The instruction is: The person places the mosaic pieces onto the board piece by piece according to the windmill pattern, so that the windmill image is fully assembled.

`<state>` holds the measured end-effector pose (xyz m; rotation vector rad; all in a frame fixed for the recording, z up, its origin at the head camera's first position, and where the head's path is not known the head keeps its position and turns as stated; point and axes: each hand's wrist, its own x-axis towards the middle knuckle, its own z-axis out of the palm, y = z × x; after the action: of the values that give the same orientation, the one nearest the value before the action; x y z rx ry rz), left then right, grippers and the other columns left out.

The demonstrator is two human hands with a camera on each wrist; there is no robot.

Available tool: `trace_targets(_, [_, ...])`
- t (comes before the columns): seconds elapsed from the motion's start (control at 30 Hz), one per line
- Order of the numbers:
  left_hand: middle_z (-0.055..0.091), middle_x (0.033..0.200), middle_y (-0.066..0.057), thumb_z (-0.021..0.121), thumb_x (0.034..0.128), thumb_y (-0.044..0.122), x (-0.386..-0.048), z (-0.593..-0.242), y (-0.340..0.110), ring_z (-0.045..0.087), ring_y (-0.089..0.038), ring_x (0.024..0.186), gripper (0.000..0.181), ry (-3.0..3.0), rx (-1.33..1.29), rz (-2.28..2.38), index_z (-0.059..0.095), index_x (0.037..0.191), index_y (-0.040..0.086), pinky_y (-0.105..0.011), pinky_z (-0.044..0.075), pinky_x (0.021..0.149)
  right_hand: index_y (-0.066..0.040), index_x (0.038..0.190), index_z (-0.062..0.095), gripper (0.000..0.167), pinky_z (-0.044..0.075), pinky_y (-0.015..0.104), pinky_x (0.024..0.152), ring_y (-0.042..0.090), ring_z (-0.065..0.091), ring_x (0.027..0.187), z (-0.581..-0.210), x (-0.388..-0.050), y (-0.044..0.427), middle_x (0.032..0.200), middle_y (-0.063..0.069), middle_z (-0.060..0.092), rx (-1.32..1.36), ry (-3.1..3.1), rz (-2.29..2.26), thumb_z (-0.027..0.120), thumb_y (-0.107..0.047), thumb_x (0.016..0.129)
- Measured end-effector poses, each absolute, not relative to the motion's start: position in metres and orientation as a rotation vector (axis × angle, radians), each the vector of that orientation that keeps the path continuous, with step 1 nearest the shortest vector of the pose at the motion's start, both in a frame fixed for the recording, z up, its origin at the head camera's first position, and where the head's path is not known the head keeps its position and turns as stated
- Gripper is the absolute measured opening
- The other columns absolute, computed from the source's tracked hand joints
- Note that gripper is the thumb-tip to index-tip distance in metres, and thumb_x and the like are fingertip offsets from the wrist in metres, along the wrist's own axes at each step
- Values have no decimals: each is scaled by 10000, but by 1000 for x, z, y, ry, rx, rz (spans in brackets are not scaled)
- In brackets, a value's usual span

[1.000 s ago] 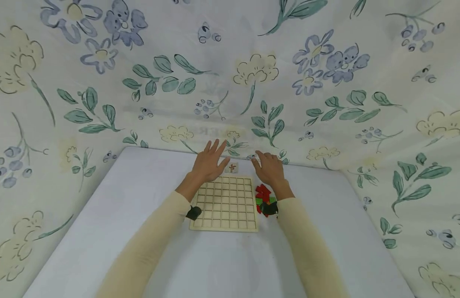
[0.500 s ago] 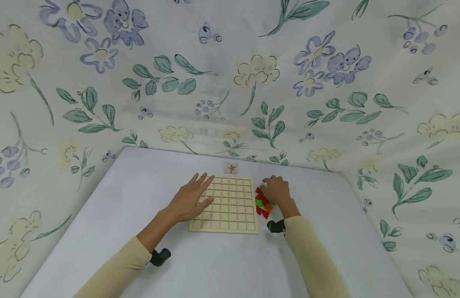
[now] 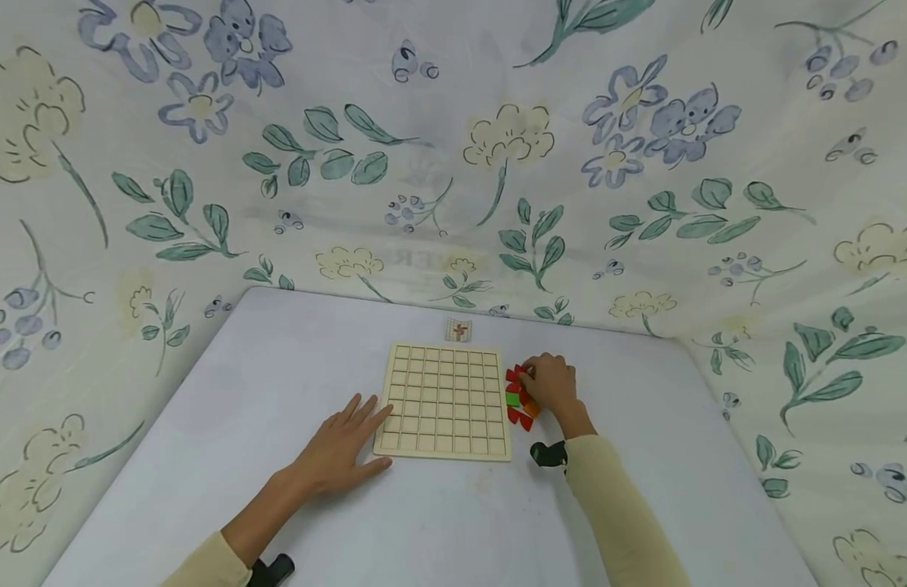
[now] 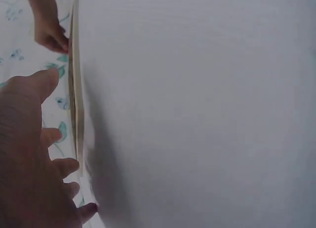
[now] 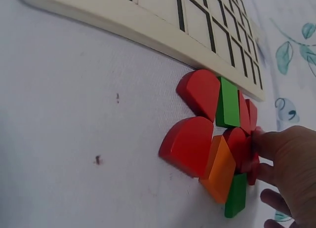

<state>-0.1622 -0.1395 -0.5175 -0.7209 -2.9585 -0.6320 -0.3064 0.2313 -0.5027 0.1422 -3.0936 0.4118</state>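
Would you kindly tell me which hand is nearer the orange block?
Right. The right hand is close to the orange block; the left hand is across the grid board from it.

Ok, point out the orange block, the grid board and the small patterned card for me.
Orange block (image 5: 221, 171): right wrist view, middle of its broad face.
Grid board (image 3: 444, 401): head view, bare gridded face near its middle.
Patterned card (image 3: 458, 330): head view, reddish figure at its middle.

A white tabletop (image 3: 439, 526) was enclosed on the far, left and right sides by a pale backdrop (image 3: 439, 147) printed with blue flowers, cream blossoms and green leaves. Small dark marks (image 5: 98, 160) were seen on the tabletop.
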Motion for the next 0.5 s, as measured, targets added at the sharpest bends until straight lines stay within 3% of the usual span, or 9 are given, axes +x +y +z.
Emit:
trace_targets(0.2, [219, 1599, -162, 554, 962, 508, -154, -529, -141, 126, -383, 1468, 714, -3000, -726, -631, 351, 1539, 141, -595, 128, 1137, -70, 1074, 713, 254, 439, 488, 810, 278, 545, 873, -505, -307, 231, 887, 69, 613, 60, -3081, 570, 701, -268, 914])
trace_targets(0.5, [247, 1582, -200, 555, 991, 376, -151, -534, -143, 169, -427, 1447, 613, -2903, -770, -658, 384, 1518, 114, -620, 131, 1118, -71, 1036, 738, 252, 303, 581, 905, 349, 481, 1021, -502, -306, 230, 991, 112, 628, -85, -3052, 683, 707, -282, 901])
